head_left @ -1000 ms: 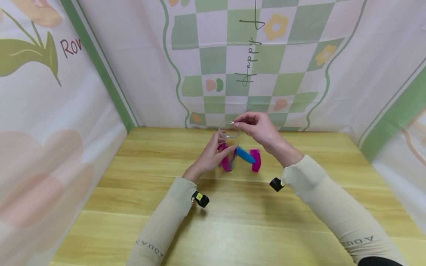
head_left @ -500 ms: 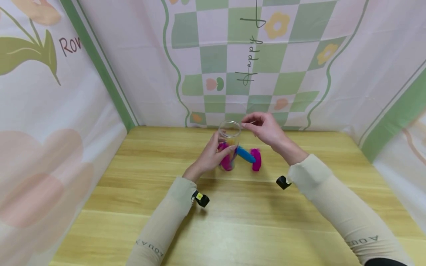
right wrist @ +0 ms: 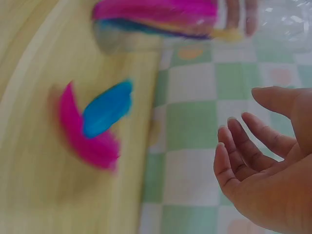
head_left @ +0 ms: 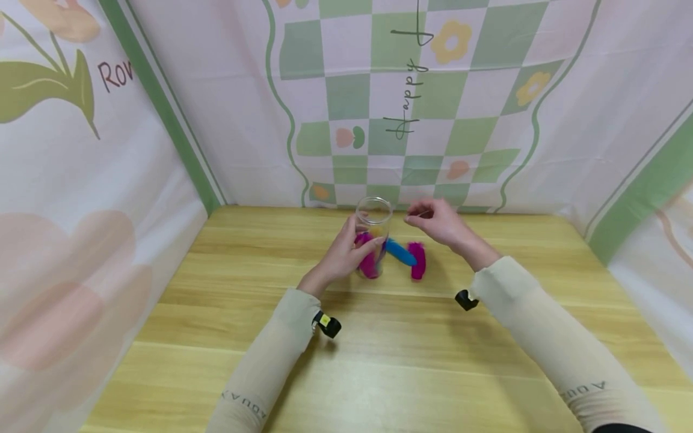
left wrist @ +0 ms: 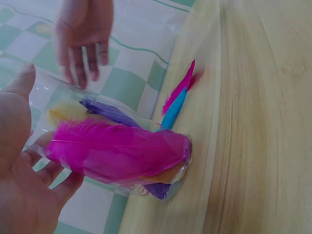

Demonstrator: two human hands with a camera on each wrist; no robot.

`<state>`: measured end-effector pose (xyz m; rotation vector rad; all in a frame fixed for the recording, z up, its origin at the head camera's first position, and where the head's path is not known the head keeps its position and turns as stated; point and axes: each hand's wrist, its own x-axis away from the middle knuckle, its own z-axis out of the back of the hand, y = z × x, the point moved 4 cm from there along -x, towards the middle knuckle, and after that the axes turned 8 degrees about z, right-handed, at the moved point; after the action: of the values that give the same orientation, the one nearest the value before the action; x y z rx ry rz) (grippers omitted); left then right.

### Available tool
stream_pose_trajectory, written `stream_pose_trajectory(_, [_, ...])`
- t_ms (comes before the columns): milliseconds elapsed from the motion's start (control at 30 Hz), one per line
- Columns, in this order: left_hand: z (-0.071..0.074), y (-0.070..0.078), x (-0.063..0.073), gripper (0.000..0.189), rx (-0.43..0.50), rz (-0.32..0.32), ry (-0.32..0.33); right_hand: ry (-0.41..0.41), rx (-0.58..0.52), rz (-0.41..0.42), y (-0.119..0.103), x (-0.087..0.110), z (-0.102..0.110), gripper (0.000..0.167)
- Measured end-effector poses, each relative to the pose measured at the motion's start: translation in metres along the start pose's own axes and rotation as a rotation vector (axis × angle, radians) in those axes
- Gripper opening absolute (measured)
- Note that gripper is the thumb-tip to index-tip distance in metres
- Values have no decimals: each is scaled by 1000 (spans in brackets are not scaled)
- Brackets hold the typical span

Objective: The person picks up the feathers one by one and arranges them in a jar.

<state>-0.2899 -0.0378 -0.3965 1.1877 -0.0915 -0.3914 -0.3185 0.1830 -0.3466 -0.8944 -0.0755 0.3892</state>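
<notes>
My left hand (head_left: 343,249) holds a tall clear glass (head_left: 374,222) upright on the table, thumb on one side and fingers on the other. Inside the glass are a large magenta feather (left wrist: 112,146), a purple feather (left wrist: 114,113) and something yellow-orange (left wrist: 63,114). To the right of the glass, a blue feather (head_left: 399,252) lies with one end over a second magenta feather (head_left: 417,261). Above and behind these two, my right hand (head_left: 438,224) hovers in the air, its fingers loosely bent. In the right wrist view, nothing shows between the thumb and fingers.
The wooden table (head_left: 357,373) runs back to a hanging cloth (head_left: 346,96) with green and white checks. Patterned cloth also hangs along both sides. A small black camera (head_left: 328,325) sits on the left wrist and another camera (head_left: 466,299) on the right.
My right hand has drawn away from the glass's rim, moving right and then slightly down, and its fingers have loosened. The left hand and the glass stay in place.
</notes>
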Motion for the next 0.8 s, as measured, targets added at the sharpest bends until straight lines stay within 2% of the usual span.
stream_pose_trajectory(267, [-1,0,1,60,1,4,-1,-1,51,-52,49,3,-9,40])
stream_pose_trajectory(467, [-1,-1,1,60,1,6,-3,-36,59,-98,80,4,-22,44])
stream_pose_trajectory(633, [-1,-1,2,60,-3,3,-3,-32,110,-106,93,4,-30,42])
stream_pose_trajectory(800, [0,-1,0,57,5,-7,2,-5,158,-80,96,3,-31,35])
